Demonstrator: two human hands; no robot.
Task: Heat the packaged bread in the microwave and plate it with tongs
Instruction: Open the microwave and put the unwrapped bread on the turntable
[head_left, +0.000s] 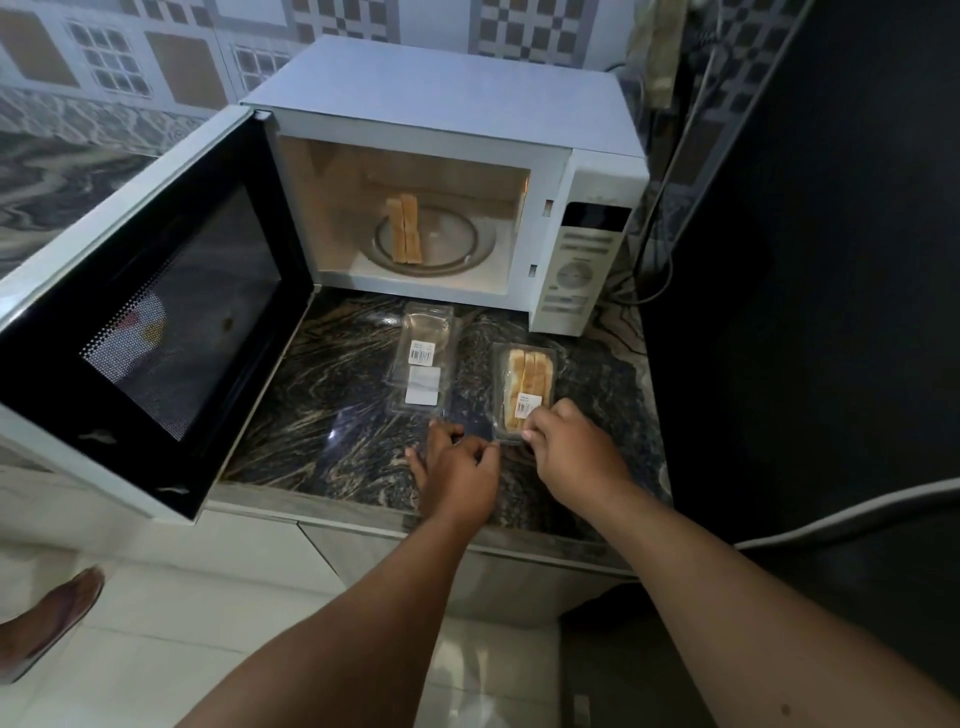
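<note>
Head view: the microwave (447, 171) stands on a dark marbled counter (322, 395) with its door (156, 312) swung wide to the left. Inside, on the glass turntable (457, 239), bread slices (406, 228) stand on edge, side by side, their long axis running from the back of the cavity toward the opening.

On the counter in front lie two clear plastic packs. The left pack (423, 358) looks empty and bears a barcode sticker and a white label; its long axis runs away from the person toward the microwave. The right pack (524, 389) holds several bread slices set lengthwise the same way, and also carries a barcode sticker.

The left hand (457, 467) has curled fingers at the near left corner of the right pack; it seems to pinch the plastic edge, though the clear material makes the contact hard to read. The right hand (566, 436) grips the near end of the same pack, its fingers curled over the rim and covering the nearest bread ends.

A foot (52, 618) shows on the tiled floor at lower left, cut off by the frame edge. Cables (670, 171) hang to the right of the microwave against a dark wall whose detail is lost in shadow.
</note>
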